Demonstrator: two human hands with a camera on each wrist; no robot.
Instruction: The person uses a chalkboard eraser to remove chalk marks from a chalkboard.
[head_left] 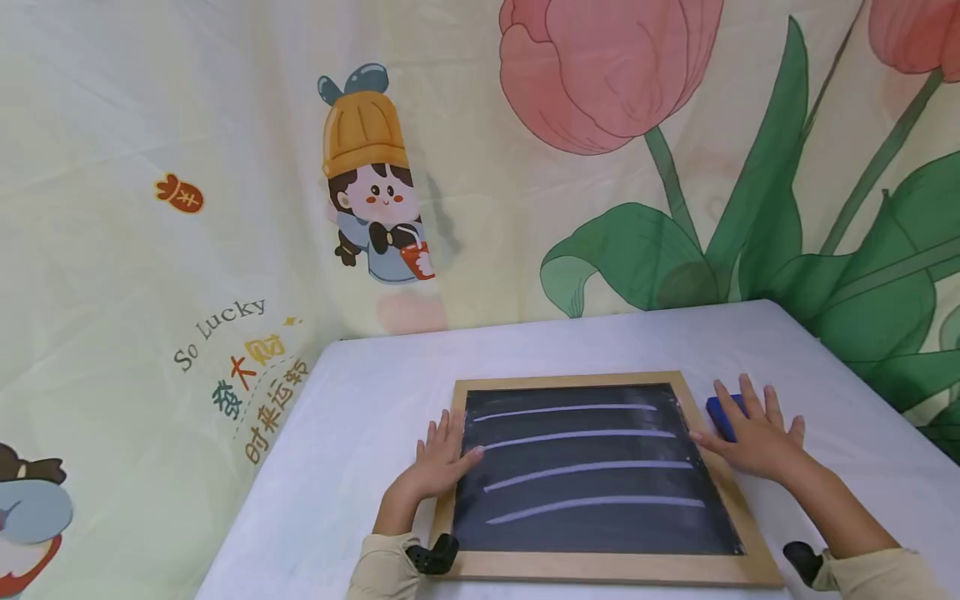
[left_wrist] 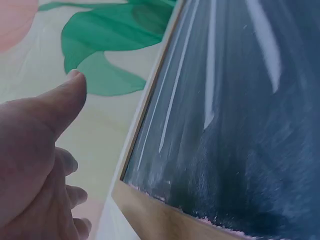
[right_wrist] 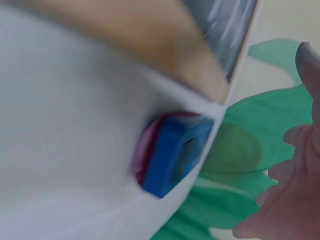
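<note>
Two hands flank a wood-framed chalkboard (head_left: 592, 535) on a white-covered tbl (head_left: 330, 442), w/ four pale chalk lines (head_left: 592, 501) btwn them. L hand (head_left: 438, 465), fingers extended & thumb out, is at the frame (head_left: 615, 568) on its own side, thumb tip over the board's edge. R hand (head_left: 759, 443), fingers spread wide, partly covers a blue block (head_left: 718, 417) from the head cam; block sits on tbl just beyond that hand, w/ a round pinkish piece (right_wrist: 142, 155) alongside. Can't tell if either hand touches anything. Tulip-print backdrop (head_left: 480, 183) rises beyond both hands.
</note>
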